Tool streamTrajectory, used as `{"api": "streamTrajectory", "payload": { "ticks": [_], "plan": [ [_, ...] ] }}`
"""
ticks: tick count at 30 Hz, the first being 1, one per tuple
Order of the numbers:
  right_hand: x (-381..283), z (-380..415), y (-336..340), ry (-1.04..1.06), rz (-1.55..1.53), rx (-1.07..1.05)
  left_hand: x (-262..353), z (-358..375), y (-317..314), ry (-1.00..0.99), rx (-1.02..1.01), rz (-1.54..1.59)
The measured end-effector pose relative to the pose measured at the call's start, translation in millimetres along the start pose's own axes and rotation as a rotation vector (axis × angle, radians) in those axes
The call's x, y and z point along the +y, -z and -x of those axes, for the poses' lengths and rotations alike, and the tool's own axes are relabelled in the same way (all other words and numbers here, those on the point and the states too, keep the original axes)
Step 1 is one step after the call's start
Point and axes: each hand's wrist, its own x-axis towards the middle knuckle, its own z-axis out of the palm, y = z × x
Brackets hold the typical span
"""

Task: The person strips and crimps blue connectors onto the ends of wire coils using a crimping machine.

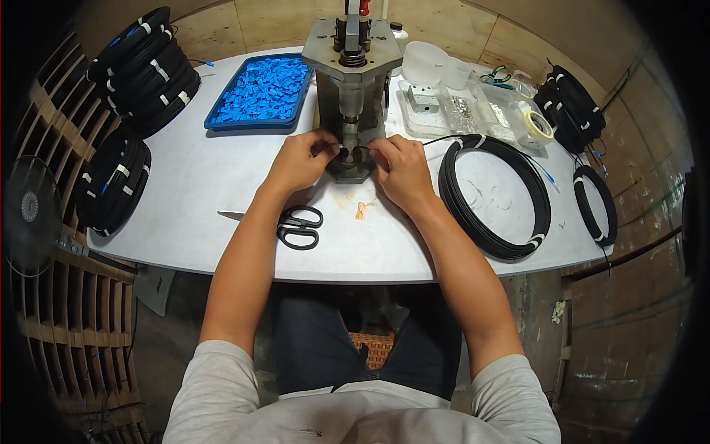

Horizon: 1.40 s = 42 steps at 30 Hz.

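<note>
A metal press (pixel 353 81) stands at the table's far middle. At its base, my left hand (pixel 305 159) is on the left side, with thumb and fingers pinched on something small and dark that I cannot make out. On the right side my right hand (pixel 401 166) pinches the end of a black cable (pixel 441 138), which runs to a large coil (pixel 542 189) bound with white tape. The fingertips of both hands are close to the press's lower tool. Black-handled scissors (pixel 299 228) lie beside my left forearm.
A blue tray (pixel 212 122) of blue connectors is at the back left. Stacked cable coils (pixel 151 78) stand at the far left, more coils (pixel 569 107) at the right. Clear containers (pixel 462 111) and a tape roll (pixel 538 126) sit behind the large coil.
</note>
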Motion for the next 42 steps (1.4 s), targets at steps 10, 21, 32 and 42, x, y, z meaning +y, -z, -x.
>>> {"api": "streamTrajectory", "payload": {
  "ticks": [10, 21, 32, 42],
  "plan": [
    [-0.2, 0.8, -2.1, 0.003, 0.040, -0.009, 0.9, 0.4, -0.5, 0.027, -0.003, 0.006],
    [1.4, 0.3, -2.1, 0.004, 0.005, 0.000, 0.2, 0.4, -1.5, 0.037, 0.004, 0.021],
    [-0.5, -0.2, -0.1, 0.000, 0.015, -0.003, 0.1, 0.1, -1.6, 0.044, -0.014, 0.041],
    [0.6, 0.2, -0.2, -0.011, 0.002, -0.014, 1.6, 0.6, -0.8, 0.055, -0.017, 0.022]
  ]
}}
